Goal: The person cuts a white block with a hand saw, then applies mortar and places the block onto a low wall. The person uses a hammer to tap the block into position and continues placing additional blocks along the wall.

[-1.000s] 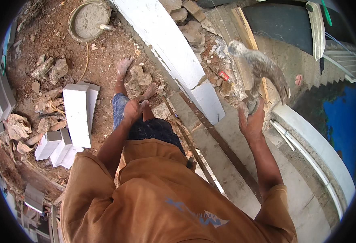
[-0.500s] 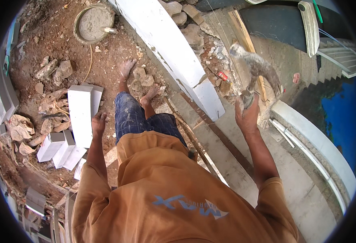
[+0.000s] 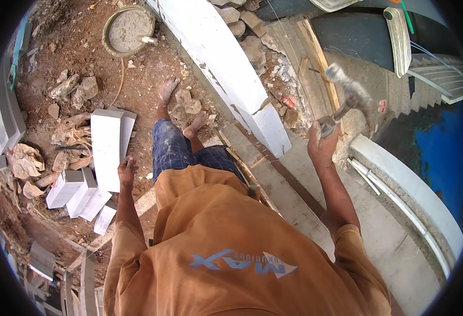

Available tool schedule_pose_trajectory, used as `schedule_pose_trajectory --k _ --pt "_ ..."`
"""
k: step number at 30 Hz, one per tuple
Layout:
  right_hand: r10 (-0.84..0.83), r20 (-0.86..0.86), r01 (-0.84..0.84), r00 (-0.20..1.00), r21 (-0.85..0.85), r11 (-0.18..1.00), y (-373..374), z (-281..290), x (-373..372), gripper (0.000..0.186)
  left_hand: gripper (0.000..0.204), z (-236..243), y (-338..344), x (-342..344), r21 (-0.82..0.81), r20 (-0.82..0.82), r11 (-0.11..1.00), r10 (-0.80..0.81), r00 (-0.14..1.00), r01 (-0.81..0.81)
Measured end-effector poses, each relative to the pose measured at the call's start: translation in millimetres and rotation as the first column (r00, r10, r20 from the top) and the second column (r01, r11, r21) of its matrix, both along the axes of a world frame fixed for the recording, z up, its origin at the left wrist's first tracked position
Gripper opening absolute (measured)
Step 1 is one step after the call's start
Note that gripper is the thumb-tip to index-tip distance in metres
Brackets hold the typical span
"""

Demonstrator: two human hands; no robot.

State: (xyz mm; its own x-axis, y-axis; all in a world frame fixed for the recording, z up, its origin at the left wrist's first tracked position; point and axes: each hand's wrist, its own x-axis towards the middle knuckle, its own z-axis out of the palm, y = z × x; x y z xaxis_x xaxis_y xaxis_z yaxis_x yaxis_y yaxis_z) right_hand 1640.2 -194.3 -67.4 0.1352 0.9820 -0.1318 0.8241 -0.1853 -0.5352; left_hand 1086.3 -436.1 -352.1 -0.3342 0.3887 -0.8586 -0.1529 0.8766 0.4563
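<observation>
My right hand is closed round the handle of a hammer-like tool with a long, mottled grey head, partly blurred, raised over the broken concrete and a wooden batten. My left hand hangs by my side with loosely bent fingers, apparently empty, over the dirt near some white blocks. My bare feet rest on reddish soil and rubble, left of a long white beam with chipped grey patches.
A round basin of grey mortar sits at the upper left. Crumpled paper lies at left. A brown metal strip runs along the concrete slab. At right are white pipes, a curved ledge and a blue painted surface.
My left hand has moved from in front of my body down to my left side. The tool in my right hand has shifted and turned slightly to the right.
</observation>
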Motion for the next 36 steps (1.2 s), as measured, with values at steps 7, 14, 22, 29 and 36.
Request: schedule_pose_trajectory --k 7,14,22,29,36 --pt "0.460 0.379 -0.035 0.803 -0.740 0.672 -34.7 4.7 36.3 0.040 0.029 6.8 -51.5 -16.3 -0.148 0.033 0.989 0.011 0.999 -0.006" --pt "0.066 0.063 -0.068 0.996 0.043 0.997 4.4 13.7 12.0 0.036 0.030 -4.4 -45.1 -37.6 0.052 -0.002 0.998 0.020 1.000 -0.020" --pt "0.516 0.344 -0.206 0.785 -0.641 0.739 -12.5 5.8 22.7 0.044 0.033 11.5 -44.9 -27.0 -0.121 0.049 0.991 -0.053 0.997 0.059" --pt "0.104 -0.006 -0.104 0.995 -0.109 0.989 -16.4 14.4 16.9 0.046 0.031 4.8 -54.8 -36.5 0.030 -0.009 0.998 0.058 0.998 -0.058" --pt "0.496 0.390 -0.149 0.776 -0.650 0.745 -12.1 6.6 35.2 0.034 0.026 15.8 -89.3 -27.4 -0.047 0.111 0.996 0.083 0.990 -0.078"
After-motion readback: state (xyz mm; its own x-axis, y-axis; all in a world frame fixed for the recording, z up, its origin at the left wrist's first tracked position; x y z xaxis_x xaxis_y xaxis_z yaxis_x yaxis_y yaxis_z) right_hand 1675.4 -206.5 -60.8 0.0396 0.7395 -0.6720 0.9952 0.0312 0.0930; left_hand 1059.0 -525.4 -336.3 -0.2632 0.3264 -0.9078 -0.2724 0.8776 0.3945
